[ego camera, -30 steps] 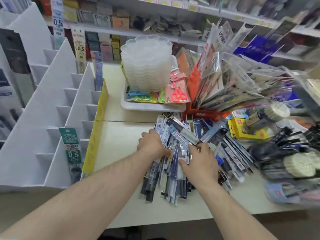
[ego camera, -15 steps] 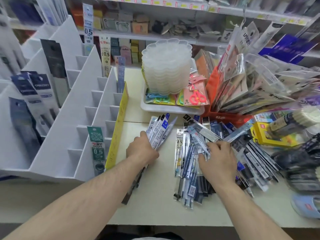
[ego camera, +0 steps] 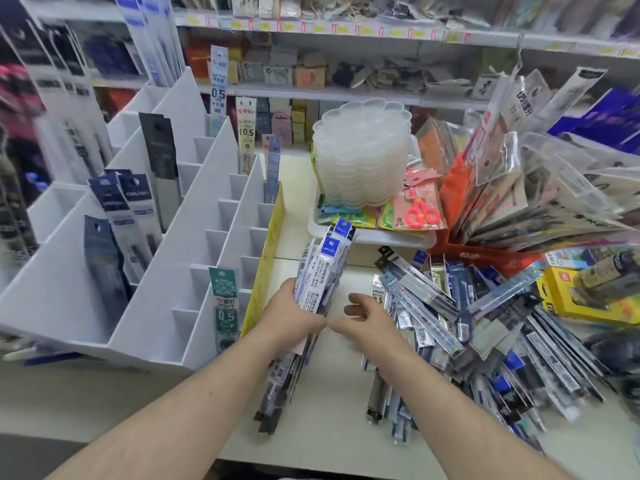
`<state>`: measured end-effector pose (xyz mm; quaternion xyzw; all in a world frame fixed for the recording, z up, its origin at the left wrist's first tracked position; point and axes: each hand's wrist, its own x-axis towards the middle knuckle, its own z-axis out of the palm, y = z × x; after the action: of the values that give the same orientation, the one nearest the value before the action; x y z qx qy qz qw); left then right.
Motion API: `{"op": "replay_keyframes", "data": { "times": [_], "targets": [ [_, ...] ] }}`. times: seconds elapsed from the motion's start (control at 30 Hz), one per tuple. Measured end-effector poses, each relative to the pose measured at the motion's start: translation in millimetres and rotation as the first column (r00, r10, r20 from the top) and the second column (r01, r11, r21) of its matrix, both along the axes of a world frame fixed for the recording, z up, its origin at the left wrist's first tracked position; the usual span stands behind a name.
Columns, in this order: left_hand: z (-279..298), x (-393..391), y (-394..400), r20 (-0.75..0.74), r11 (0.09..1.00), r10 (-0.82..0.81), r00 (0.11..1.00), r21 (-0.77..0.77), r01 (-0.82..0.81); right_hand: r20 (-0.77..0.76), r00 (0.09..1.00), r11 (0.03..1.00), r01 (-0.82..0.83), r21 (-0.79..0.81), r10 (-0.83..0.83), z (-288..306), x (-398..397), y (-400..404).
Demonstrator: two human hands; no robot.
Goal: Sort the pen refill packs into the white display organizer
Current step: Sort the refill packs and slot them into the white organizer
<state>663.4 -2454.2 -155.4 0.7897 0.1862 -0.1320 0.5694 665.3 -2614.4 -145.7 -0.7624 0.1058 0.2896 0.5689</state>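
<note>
My left hand (ego camera: 292,315) grips a bundle of blue-and-white pen refill packs (ego camera: 325,271), lifted off the table and tilted up to the right. Just right of it, my right hand (ego camera: 367,318) hovers with relaxed fingers and holds nothing. A large loose pile of refill packs (ego camera: 467,327) lies on the table to the right. The white display organizer (ego camera: 194,244) stands at the left, a stepped rack of slots. A few slots hold packs, among them a green 0.5 pack (ego camera: 225,306) in the front row and dark blue packs (ego camera: 117,216) further left.
A white tray (ego camera: 374,235) with a stack of clear plastic dishes (ego camera: 360,150) and pink scissors stands behind the pile. An orange bin (ego camera: 460,202) of hanging packets leans at the right. A yellow box (ego camera: 588,299) sits at the far right. Store shelves run along the back.
My left hand has lifted its bundle of refill packs off the table and raised it. My right hand has left the pile and moved towards the bundle. The camera turned left.
</note>
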Motion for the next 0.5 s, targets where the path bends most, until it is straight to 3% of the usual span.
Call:
{"op": "replay_keyframes", "data": {
  "times": [0.07,0.17,0.4,0.5],
  "targets": [
    [7,-1,3,0.057,0.992,-0.031,0.998,-0.122,0.038,-0.08,0.994,0.976,-0.052,0.211,0.07,2,5,6],
    [18,0,5,0.134,0.986,-0.043,0.99,-0.155,0.064,0.018,0.975,0.889,-0.209,0.408,0.221,8,8,16],
    [38,15,0,0.37,0.982,-0.07,0.926,-0.139,0.13,0.308,0.942,0.917,-0.236,0.321,0.135,39,9,32],
    [42,19,-1,0.497,0.991,-0.087,0.863,-0.047,0.127,0.448,0.889,0.948,-0.221,0.23,0.099,40,12,29]
  ]
}}
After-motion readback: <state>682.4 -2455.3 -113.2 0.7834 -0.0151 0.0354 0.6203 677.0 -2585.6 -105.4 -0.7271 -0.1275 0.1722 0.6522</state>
